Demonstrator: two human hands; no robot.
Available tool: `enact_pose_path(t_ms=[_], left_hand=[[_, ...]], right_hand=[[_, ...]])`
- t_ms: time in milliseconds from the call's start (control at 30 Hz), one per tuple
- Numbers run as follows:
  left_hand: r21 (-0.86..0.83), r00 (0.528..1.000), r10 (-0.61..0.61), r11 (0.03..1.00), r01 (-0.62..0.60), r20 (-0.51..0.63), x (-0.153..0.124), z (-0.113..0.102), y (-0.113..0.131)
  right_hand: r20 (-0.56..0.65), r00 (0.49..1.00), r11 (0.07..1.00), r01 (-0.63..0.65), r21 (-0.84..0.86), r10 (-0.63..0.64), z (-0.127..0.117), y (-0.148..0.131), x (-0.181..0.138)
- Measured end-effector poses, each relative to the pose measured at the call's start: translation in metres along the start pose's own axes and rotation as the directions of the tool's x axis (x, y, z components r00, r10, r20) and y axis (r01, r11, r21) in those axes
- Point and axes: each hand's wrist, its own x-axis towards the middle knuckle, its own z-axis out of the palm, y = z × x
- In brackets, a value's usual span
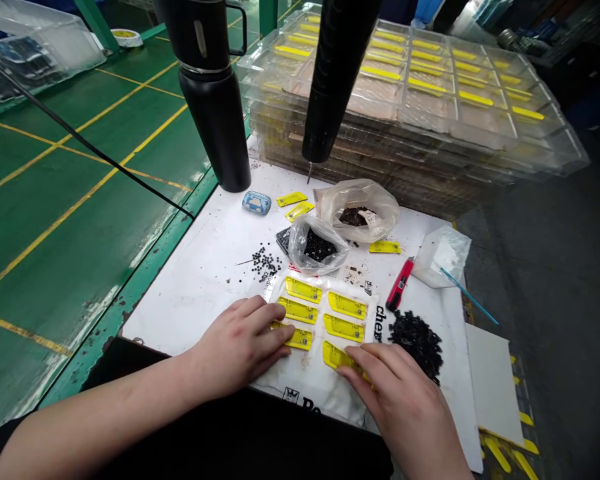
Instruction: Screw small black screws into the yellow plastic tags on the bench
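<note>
White table runs left of left hand to its edge: room there. Left hand half-curled, fingertips on near-left yellow piece; grip, can't tell. Right hand pinches near-right yellow piece, thumb and fingers almost together. Black parts heaped just beyond right hand, tight. Both pieces bright yellow, partly covered.

Bright white tabletop, dim floor at right

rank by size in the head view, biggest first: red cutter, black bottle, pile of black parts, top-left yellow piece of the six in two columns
1. Black bottle, though cut off at the top edge
2. Pile of black parts
3. Red cutter and top-left yellow piece: too alike to rank
</note>
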Motion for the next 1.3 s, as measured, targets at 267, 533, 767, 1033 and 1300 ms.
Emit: enact_pose_path(t_ms=[267, 533, 767, 1033, 1300], left_hand=[[0.01, 0.998, -0.043, 0.999, 0.043, -0.055, 0.001, 0.002, -0.001], [0.03, 0.998, -0.032, 0.999, 0.034, -0.063, 0.004, 0.003, -0.001], [-0.019, 0.997, -0.036, 0.999, 0.035, -0.062, 0.004, 0.002, -0.003], [-0.029, 0.997, -0.048, 0.998, 0.047, -0.065, 0.003, 0.002, -0.003], [-0.036, 0.998, -0.046, 0.998, 0.045, -0.045, 0.001, 0.004, -0.004]], right_hand=[[0.017, 0.995, 0.995, -0.095, -0.035, 0.095, 0.002, 0.004, -0.021], [0.003, 0.99, 0.99, -0.139, 0.022, 0.139, 0.006, 0.007, -0.018], [0.021, 0.997, 0.997, -0.07, 0.031, 0.069, 0.005, 0.017, -0.016], [0.056, 0.997, 0.998, -0.059, -0.002, 0.059, 0.006, 0.021, -0.014], [0.02, 0.999, 0.999, -0.05, -0.007, 0.05, 0.007, 0.02, -0.013]])
